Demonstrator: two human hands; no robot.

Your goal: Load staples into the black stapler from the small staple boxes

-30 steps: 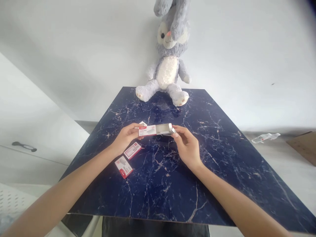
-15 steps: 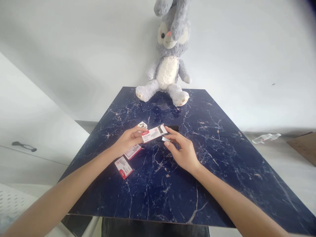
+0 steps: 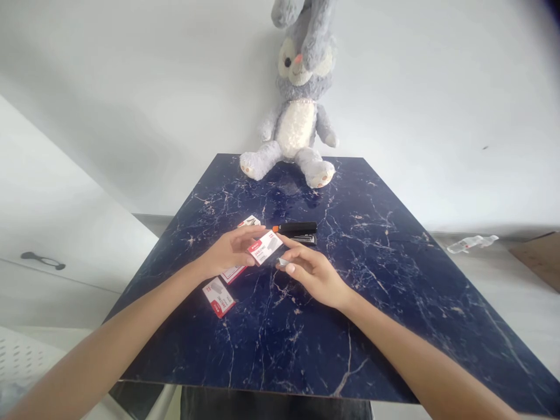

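Note:
My left hand (image 3: 225,252) is closed on a small red-and-white staple box (image 3: 265,248), held above the table with its printed face up. At the box's right end, my right hand (image 3: 317,271) pinches a short silver strip of staples (image 3: 283,262) between thumb and fingers. Its index finger reaches the box's upper right corner. Just beyond the hands lies a black stapler (image 3: 298,228) with an orange end. Beside and partly under my left hand are a white-and-red box (image 3: 233,274) and another box (image 3: 251,220). Nearer me lies a similar staple box (image 3: 219,297).
The dark blue marbled table (image 3: 371,326) stands against a pale wall. A grey plush rabbit (image 3: 298,128) sits at its far edge. To the right, off the table, are a clear plastic object (image 3: 471,244) and a brown cardboard piece (image 3: 540,259).
The staple box looked longer, its right end extended; now it appears shorter. My right hand has moved left and slightly nearer with the staples, uncovering the stapler.

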